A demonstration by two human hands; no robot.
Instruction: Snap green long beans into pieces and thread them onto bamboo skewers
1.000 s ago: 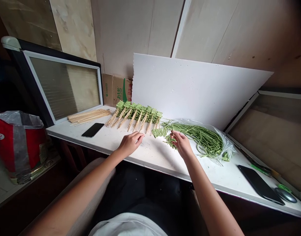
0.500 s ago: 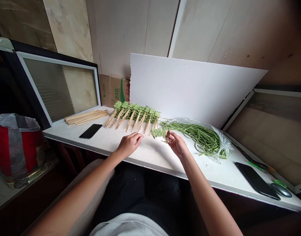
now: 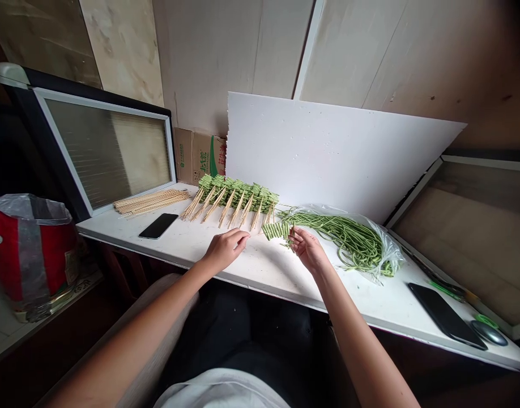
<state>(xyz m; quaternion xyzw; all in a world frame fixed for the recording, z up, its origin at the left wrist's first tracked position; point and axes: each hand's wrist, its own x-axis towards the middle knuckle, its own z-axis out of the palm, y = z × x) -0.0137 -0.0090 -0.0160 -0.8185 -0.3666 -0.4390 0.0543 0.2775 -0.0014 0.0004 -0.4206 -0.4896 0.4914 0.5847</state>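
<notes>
My left hand (image 3: 226, 248) is closed in a pinch on the bare end of a thin bamboo skewer (image 3: 256, 233), held above the table's front half. Short pieces of green bean (image 3: 275, 230) are threaded side by side along the skewer's right part. At that far end my right hand (image 3: 307, 247) pinches a bean piece with thumb and fingers, and more bits of bean show by its fingertips. Behind my hands lies a stacked row of finished bean skewers (image 3: 238, 195), their bare sticks pointing toward me. Long green beans (image 3: 349, 235) lie in an open clear plastic bag right of my right hand.
Loose bamboo skewers (image 3: 152, 202) and a black phone (image 3: 158, 225) lie on the white table (image 3: 192, 247) at left. Another phone (image 3: 447, 314), a computer mouse (image 3: 489, 332) and scissors (image 3: 444, 289) are at right. A white board (image 3: 328, 153) and a cardboard box (image 3: 200, 156) stand behind.
The view has shifted slightly, so everything appears a little further right. Both hands keep nearly the same pose on the skewer and bean pieces.
</notes>
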